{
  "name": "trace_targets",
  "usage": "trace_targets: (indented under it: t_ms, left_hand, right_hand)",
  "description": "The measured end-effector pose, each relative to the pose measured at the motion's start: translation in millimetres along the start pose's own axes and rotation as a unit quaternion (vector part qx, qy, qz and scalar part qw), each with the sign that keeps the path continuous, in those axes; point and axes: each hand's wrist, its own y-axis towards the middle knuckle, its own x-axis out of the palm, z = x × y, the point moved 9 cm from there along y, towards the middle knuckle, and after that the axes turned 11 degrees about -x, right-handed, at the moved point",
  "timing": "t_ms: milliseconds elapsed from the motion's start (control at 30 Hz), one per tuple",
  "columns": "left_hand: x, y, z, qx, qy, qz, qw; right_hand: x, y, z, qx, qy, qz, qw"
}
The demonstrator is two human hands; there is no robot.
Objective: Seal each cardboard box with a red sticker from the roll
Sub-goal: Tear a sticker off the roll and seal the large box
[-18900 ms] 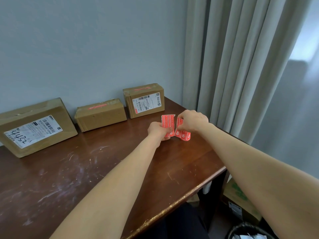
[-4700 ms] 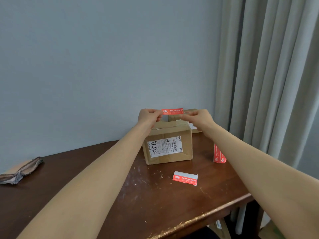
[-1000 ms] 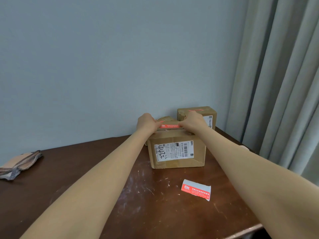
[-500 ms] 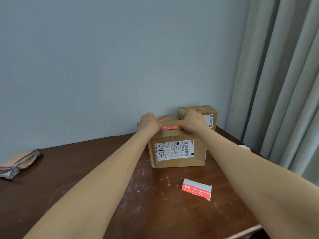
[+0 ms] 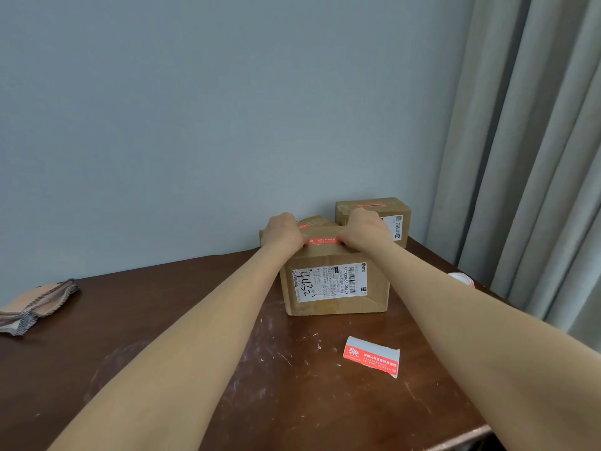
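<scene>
A cardboard box point(image 5: 335, 289) with a white label marked 4432 stands on the brown table point(image 5: 182, 369). A red sticker point(image 5: 322, 240) lies flat along its top front edge. My left hand point(image 5: 283, 231) presses the sticker's left end and my right hand point(image 5: 364, 232) presses its right end, fingers curled down on the box top. Behind to the right a second box point(image 5: 377, 212) carries a red sticker on top. A third box point(image 5: 313, 220) peeks out between my hands, mostly hidden. The sticker roll point(image 5: 461, 278) lies at the table's right edge, partly hidden by my right forearm.
A loose red-and-white sticker piece point(image 5: 372, 357) lies on the table in front of the box. A folded cloth point(image 5: 35, 304) sits at the far left. A grey curtain point(image 5: 527, 157) hangs on the right, a plain wall behind. The table's front edge point(image 5: 465, 439) shows at lower right.
The sticker, held in the air over the box a few seconds ago, now lies on the box top. Over the last second my hands have stayed pressed on its ends.
</scene>
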Motion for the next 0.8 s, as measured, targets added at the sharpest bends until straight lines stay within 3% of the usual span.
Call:
trace_targets:
  t_ms: [367,500,600,700,800]
  left_hand:
    - [1.7,2.0,-21.2,-0.03,-0.006,-0.038,0.999]
    - [-13.7,-16.9,-10.4,0.103,-0.008,0.073,0.992]
    - [-3.8,-35.5,5.7,0.212,0.058,0.066,0.973]
    - [15.7,-41.3,9.0,0.225,0.145,0.037,0.963]
    - [25.1,-41.4,5.5,0.214,0.152,0.018,0.965]
  right_hand:
    - [-6.5,0.2,-0.5,-0.025,-0.009,-0.02,0.999]
    - [-18.2,-3.0,-0.5,-0.073,-0.021,0.025,0.997]
    - [-13.9,-11.7,-6.1,-0.141,-0.04,0.021,0.989]
    - [0.2,-19.0,-10.7,-0.16,-0.1,-0.027,0.982]
    - [6.1,-23.4,-13.6,-0.164,-0.159,-0.033,0.973]
